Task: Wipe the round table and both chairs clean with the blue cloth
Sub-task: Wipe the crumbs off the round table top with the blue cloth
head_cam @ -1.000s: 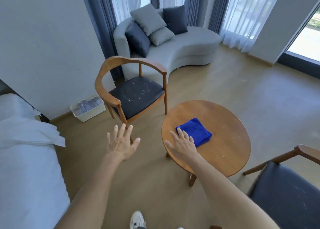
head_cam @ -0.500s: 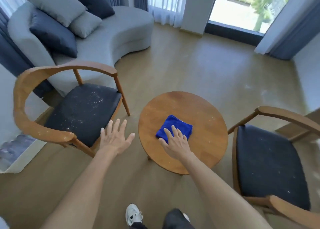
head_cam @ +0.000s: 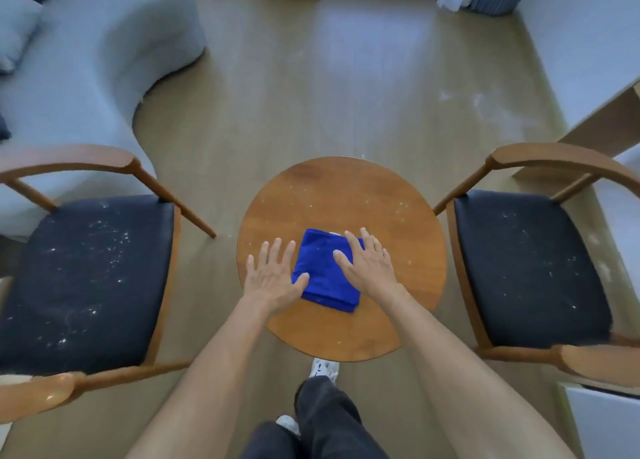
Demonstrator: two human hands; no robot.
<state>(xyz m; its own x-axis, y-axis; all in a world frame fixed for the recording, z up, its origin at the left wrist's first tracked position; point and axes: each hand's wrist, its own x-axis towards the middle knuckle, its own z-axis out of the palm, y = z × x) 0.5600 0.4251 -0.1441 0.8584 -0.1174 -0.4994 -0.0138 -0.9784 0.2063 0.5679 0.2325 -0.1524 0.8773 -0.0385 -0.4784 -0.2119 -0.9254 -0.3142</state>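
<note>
Cloth, blue and folded, lies mid-counter under 2 flat hands, fingers straight, grasping nothing. Right hand should press and sweep outward toward the rim, gathering specks; left hand can steady.

Grey sofa; wood floor

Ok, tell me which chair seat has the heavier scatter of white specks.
The left chair: specks cluster thickly across its seat, while the right chair shows sparser ones.
</note>
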